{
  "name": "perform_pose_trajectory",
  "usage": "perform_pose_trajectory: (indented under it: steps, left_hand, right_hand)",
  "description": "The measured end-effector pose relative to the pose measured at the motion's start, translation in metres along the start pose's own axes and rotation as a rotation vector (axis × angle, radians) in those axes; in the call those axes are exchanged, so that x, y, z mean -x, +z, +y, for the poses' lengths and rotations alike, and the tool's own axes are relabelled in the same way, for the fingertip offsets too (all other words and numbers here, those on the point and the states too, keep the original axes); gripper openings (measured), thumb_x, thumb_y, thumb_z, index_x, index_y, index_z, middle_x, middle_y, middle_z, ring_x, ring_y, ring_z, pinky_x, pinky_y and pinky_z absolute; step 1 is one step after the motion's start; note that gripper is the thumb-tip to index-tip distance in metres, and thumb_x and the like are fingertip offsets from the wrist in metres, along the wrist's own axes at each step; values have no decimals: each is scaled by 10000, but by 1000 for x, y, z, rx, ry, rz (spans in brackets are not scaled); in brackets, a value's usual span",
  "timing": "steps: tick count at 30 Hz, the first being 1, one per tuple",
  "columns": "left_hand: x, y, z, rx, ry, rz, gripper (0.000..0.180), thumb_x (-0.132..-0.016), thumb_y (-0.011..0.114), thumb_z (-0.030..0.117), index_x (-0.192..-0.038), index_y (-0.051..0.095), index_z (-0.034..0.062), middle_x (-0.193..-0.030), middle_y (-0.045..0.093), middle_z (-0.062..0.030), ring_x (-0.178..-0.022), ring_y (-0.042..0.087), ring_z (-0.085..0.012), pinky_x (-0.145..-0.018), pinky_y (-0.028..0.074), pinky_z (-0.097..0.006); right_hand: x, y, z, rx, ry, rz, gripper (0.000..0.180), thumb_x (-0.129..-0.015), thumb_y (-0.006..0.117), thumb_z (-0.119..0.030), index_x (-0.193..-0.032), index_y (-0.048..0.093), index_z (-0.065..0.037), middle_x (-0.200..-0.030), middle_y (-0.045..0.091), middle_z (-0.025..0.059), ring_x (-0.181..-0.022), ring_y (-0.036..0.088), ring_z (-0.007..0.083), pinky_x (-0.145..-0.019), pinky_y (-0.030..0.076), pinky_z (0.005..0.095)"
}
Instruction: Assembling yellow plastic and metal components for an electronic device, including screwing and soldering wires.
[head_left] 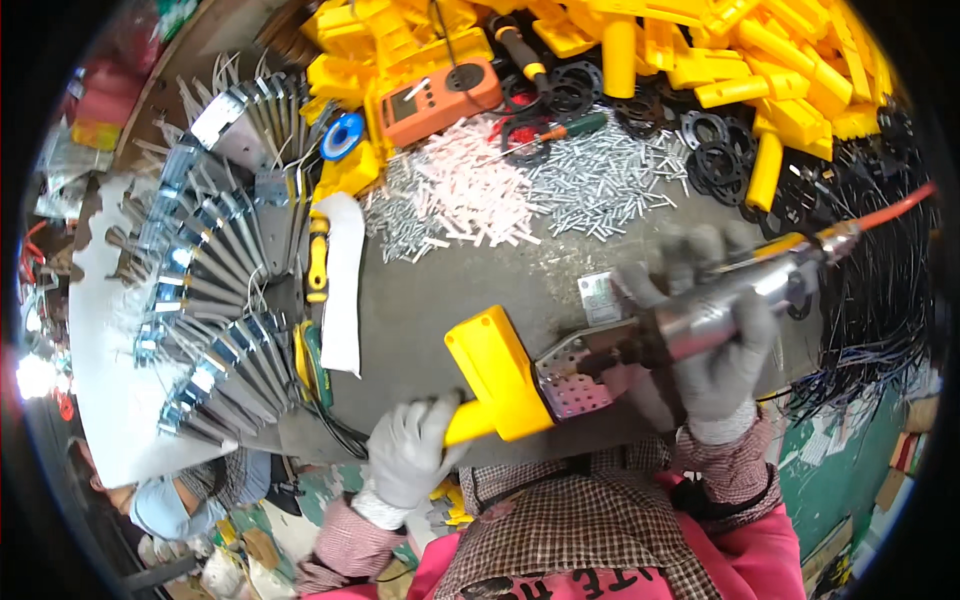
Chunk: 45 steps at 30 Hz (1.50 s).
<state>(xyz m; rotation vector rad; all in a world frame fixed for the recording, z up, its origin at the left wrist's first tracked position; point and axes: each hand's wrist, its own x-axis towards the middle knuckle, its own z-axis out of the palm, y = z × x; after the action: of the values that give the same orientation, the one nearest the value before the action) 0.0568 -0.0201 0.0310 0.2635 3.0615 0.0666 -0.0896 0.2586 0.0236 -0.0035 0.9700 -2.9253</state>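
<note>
My left hand (pixel 410 450), in a grey-white work glove, is closed round the narrow end of a yellow plastic housing (pixel 505 375). My gloved right hand (pixel 728 350) grips a silver, tube-shaped power tool (pixel 725 310) with a red hose (pixel 895 208) at its far right end. The tool's other end has a flat perforated metal plate (pixel 575 375), which meets the right side of the housing; whether they touch I cannot tell. Just above the tool, a small pale label card (pixel 600 298) lies on the dark table (pixel 425 305).
Piles of silver screws (pixel 590 190) and pale pins (pixel 475 185) lie behind. Yellow parts (pixel 790 70), an orange meter (pixel 440 100) and black rings (pixel 720 150) fill the back. Metal-ended cable bundles (pixel 215 260) stand left; black wires (pixel 880 270) hang right. A person's arm (pixel 180 505) shows lower left.
</note>
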Motion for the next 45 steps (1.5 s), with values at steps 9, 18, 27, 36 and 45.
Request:
perform_pose_trajectory:
  steps: [9,18,27,36,45]
  left_hand:
    - [-50,-55,-27,483,-164,-694,483,-847,684,452,-1147,624,79,-901,705,-98,-716,683,-242,-663,540,-341]
    - [-38,-18,-1,19,161,-153,610,-714,779,387,-1214,585,95,-852,598,-48,-716,651,-217,-595,507,-351]
    - [-37,-15,3,-45,162,-145,625,-726,749,448,-1209,585,85,-831,559,-38,-716,628,-202,-585,495,-332]
    - [-38,-10,-1,-84,233,-90,678,-706,760,535,-1182,604,78,-801,500,-14,-657,561,-151,-523,461,-300]
    - [-39,-6,-7,-101,337,-48,655,-704,777,502,-1131,621,31,-775,509,-18,-634,556,-153,-525,448,-294]
  right_hand:
    - [-7,-15,-12,-257,2,-34,399,-937,655,-281,-1310,535,-206,-1410,542,43,-1363,469,309,-1090,220,789]
    - [3,-26,11,-258,211,140,350,-946,646,-249,-1266,542,-155,-1340,526,92,-1363,424,341,-1094,283,752]
    - [7,-25,8,-195,197,159,326,-943,652,-253,-1240,562,-153,-1295,552,90,-1350,437,354,-1090,298,739]
    - [12,-16,5,-213,235,145,324,-951,640,-262,-1250,561,-167,-1322,564,89,-1361,432,327,-1099,258,756]
    - [10,-21,16,-279,242,105,205,-958,643,-243,-1142,627,-155,-1316,612,68,-1375,437,319,-1156,221,696]
